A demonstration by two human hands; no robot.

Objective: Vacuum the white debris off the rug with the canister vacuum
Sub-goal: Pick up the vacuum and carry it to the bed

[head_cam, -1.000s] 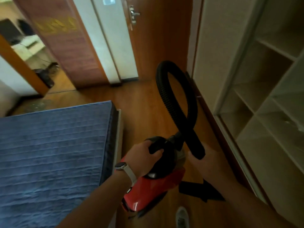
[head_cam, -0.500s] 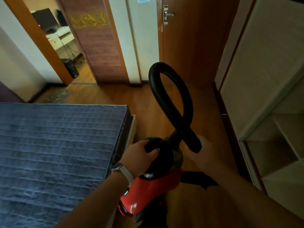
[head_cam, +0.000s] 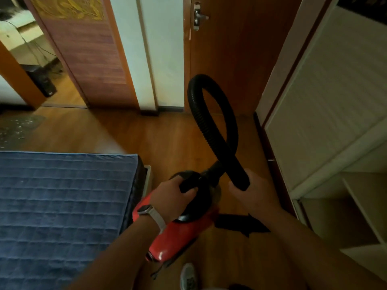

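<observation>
L hand (head_cam: pixel 173 197) grips vac (head_cam: pixel 178 233); R hand (head_cam: pixel 251 193) prob. hose (head_cam: pixel 209 130).

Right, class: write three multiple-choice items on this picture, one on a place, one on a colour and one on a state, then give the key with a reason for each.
1. Where does the rug with the white debris lie?
A. On the floor by the doorway, far left
B. Under the vacuum
C. Inside the wardrobe

2. What colour is the body of the vacuum?
A. Blue
B. Red
C. White

3. What is the right hand doing?
A. Hanging empty
B. Gripping the end of the black hose
C. Pressing the door handle

Key:
1 A: the speckled rug sits beyond the blue mattress, near the open door.
2 B: a red shell shows below the left hand, which grips the handle.
3 B: its fingers curl round the hose end.
</observation>
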